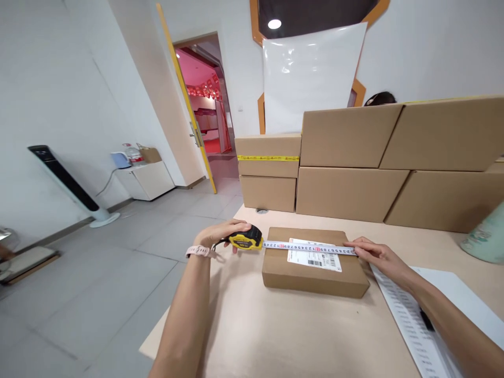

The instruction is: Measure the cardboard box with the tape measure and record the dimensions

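Observation:
A flat brown cardboard box [315, 275] with a white shipping label lies on the light wooden table [275, 336]. My left hand [220, 237] is closed around a yellow and black tape measure case [246, 240] just left of the box. The white tape blade [311, 248] stretches across the box's top to its right edge. There my right hand [376, 255] pinches the blade's end with its fingers pressed down on it.
Several larger cardboard boxes [350, 157] are stacked along the table's far side, one with yellow tape. A printed sheet [417, 325] with a black pen lies under my right arm. A pale green object [486, 239] stands at the right edge. A person's head shows behind the boxes.

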{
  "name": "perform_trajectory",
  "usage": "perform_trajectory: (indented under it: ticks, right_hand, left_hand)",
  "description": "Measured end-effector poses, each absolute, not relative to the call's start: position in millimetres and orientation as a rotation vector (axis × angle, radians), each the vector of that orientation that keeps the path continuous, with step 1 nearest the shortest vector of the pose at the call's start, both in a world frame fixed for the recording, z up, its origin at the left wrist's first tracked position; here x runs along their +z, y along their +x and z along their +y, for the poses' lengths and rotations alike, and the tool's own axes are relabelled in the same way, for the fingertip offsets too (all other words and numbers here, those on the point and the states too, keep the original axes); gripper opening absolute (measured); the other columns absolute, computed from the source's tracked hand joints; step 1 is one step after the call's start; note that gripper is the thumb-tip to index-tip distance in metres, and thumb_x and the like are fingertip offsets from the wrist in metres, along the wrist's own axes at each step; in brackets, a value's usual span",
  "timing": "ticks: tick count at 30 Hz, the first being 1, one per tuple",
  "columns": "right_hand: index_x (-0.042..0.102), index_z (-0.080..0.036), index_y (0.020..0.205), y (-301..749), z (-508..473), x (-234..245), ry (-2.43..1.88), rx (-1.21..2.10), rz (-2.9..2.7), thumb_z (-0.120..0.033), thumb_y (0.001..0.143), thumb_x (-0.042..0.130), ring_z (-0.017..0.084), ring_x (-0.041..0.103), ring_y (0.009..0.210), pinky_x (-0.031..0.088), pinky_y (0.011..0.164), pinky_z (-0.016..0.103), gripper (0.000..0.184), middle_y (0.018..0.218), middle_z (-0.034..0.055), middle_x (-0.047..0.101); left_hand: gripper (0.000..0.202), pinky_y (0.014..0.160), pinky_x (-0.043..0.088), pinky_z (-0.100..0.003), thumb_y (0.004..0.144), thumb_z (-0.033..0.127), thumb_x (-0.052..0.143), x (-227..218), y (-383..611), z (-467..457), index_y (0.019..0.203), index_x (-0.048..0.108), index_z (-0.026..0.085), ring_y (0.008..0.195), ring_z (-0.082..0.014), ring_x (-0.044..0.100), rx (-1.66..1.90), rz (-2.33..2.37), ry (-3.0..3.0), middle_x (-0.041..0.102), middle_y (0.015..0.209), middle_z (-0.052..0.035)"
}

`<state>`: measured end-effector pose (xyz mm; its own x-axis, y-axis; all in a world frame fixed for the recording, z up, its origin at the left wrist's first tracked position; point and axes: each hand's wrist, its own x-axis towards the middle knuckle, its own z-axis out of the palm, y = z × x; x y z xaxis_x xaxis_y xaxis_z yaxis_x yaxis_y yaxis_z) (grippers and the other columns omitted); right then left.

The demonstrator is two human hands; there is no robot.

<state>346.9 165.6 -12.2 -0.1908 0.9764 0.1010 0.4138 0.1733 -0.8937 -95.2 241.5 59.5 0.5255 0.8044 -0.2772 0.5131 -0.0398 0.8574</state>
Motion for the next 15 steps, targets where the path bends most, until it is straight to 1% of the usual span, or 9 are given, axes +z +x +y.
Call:
perform_trajectory:
  ticks: [3, 6, 12, 15]
  right_hand:
    - [0.074, -0.028, 0.110, 347.2, 165.2, -15.9, -1.303, 1.084, -1.628, -0.062, 0.080, 0.061, 0.029, 0.060, 0.110, 0.047, 0.094, 0.037, 0.047, 0.115, 0.0080, 0.066]
    - [0.074, -0.028, 0.108, 345.6, 165.5, -18.6, -1.308, 1.123, -1.548, -0.059, 0.079, 0.065, 0.029, 0.059, 0.112, 0.046, 0.096, 0.036, 0.044, 0.118, 0.0069, 0.067]
    - [0.076, -0.027, 0.097, 341.1, 164.9, -19.3, -1.343, 1.152, -1.405, -0.058, 0.073, 0.071, 0.032, 0.061, 0.112, 0.046, 0.097, 0.040, 0.040, 0.113, 0.0074, 0.071]
    - [0.076, -0.026, 0.095, 340.0, 165.9, -22.0, -1.370, 1.228, -1.291, -0.056, 0.071, 0.074, 0.032, 0.063, 0.109, 0.048, 0.095, 0.041, 0.038, 0.111, 0.0076, 0.073]
  left_hand:
    - [0.052, 0.034, 0.026, -0.019, 0.084, 0.064, 0.052, 55.8, -96.7, 246.0, 0.097, 0.062, 0.015, 0.054, -0.0161, 0.066, 0.333, 1.091, 1.707, 0.072, 0.077, -0.0075]
    - [0.051, 0.034, 0.025, -0.019, 0.085, 0.064, 0.050, 53.6, -98.8, 249.5, 0.092, 0.060, 0.015, 0.053, -0.0160, 0.066, 0.327, 1.061, 1.705, 0.071, 0.076, -0.0075]
    - [0.051, 0.034, 0.026, -0.019, 0.086, 0.062, 0.051, 52.2, -100.9, 251.2, 0.095, 0.062, 0.014, 0.052, -0.0157, 0.066, 0.335, 1.052, 1.684, 0.071, 0.074, -0.0081]
    - [0.054, 0.033, 0.024, -0.020, 0.084, 0.063, 0.051, 51.7, -100.9, 251.2, 0.099, 0.064, 0.013, 0.052, -0.0164, 0.066, 0.328, 1.059, 1.662, 0.072, 0.078, -0.0100]
